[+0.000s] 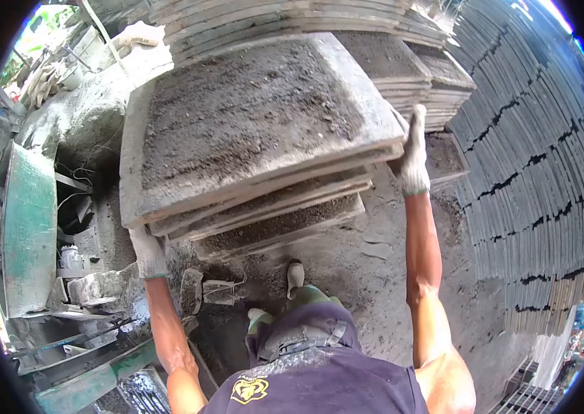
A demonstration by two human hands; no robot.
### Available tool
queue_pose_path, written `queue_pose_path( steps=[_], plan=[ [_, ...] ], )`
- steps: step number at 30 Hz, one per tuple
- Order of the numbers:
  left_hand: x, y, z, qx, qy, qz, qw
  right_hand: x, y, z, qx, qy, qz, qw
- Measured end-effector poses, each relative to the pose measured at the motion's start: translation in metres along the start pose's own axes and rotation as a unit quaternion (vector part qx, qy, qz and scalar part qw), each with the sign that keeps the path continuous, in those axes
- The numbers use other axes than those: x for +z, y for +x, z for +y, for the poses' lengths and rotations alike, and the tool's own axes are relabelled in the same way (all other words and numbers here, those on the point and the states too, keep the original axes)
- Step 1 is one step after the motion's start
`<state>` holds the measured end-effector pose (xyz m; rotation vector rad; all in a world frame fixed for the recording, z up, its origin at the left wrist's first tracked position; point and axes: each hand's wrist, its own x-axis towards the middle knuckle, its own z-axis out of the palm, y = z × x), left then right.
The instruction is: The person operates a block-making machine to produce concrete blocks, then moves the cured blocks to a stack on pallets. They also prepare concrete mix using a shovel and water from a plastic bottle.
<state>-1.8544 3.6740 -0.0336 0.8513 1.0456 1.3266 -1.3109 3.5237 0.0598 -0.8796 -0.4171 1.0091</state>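
Note:
A wide grey square slab (250, 114), its top covered by dark gritty material inside a paler border, is held in front of me between both gloved hands. My left hand (148, 254) grips the near left corner from below, its fingers partly hidden under the slab. At the right edge, my right hand (412, 155) is closed around the corner with the thumb raised along the side. Directly below are more slabs (285, 224) of the same kind, lying slightly askew. Whether the held slab touches them is not clear.
Stacked slabs (402, 69) stand behind, and tall rows of thin grey tiles (533, 159) line the right side. Green-painted machinery (30, 228) is on the left, near a small motor-like part (70, 257). A metal grate (526, 400) lies at lower right. The floor (388, 297) is dusty.

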Motion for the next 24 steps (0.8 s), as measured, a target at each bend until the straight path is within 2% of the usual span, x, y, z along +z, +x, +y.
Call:
queue_pose_path(
  steps=[3, 4, 7, 8, 9, 11, 12, 14, 17, 20, 22, 23, 24],
  plan=[
    [0.006, 0.004, 0.002, -0.023, 0.030, -0.001, 0.999, -0.017, 0.042, 0.026, 0.031, 0.056, -0.068, 0.996],
    [-0.002, 0.012, -0.006, 0.012, 0.035, 0.009, 0.999, -0.013, 0.031, 0.028, 0.039, 0.084, -0.061, 0.994],
    [0.013, 0.007, 0.001, -0.035, -0.016, 0.023, 0.999, -0.004, 0.014, 0.023, 0.043, 0.138, -0.056, 0.988],
    [0.010, 0.012, -0.002, 0.001, -0.008, -0.029, 1.000, -0.015, 0.028, 0.027, 0.039, 0.136, -0.062, 0.988],
    [0.015, 0.007, 0.004, -0.003, 0.005, -0.031, 1.000, -0.032, 0.047, 0.035, 0.035, 0.133, -0.067, 0.988],
    [0.030, -0.007, 0.018, -0.027, 0.037, -0.045, 0.998, -0.032, 0.037, 0.033, -0.035, -0.035, 0.060, 0.997],
    [0.023, 0.006, 0.012, -0.004, 0.023, -0.049, 0.999, -0.033, 0.021, 0.024, -0.041, -0.126, 0.087, 0.987],
    [0.062, -0.025, 0.027, 0.033, 0.002, -0.008, 0.999, -0.047, 0.009, 0.022, -0.105, -0.184, 0.134, 0.968],
    [0.049, -0.065, 0.017, 0.088, 0.041, -0.008, 0.995, -0.087, -0.050, 0.021, -0.072, -0.162, 0.162, 0.971],
    [0.061, -0.159, 0.002, 0.066, 0.227, 0.142, 0.961, -0.146, -0.103, 0.014, 0.036, -0.145, 0.225, 0.963],
    [0.048, -0.188, -0.023, 0.082, 0.345, 0.034, 0.934, -0.186, -0.119, 0.012, 0.048, -0.131, 0.287, 0.948],
    [0.046, -0.192, -0.049, 0.037, 0.335, 0.043, 0.941, -0.205, -0.126, 0.011, 0.054, -0.132, 0.299, 0.943],
    [0.058, -0.196, -0.060, -0.011, 0.234, 0.043, 0.971, -0.224, -0.132, 0.011, 0.068, -0.130, 0.315, 0.938]
  ],
)
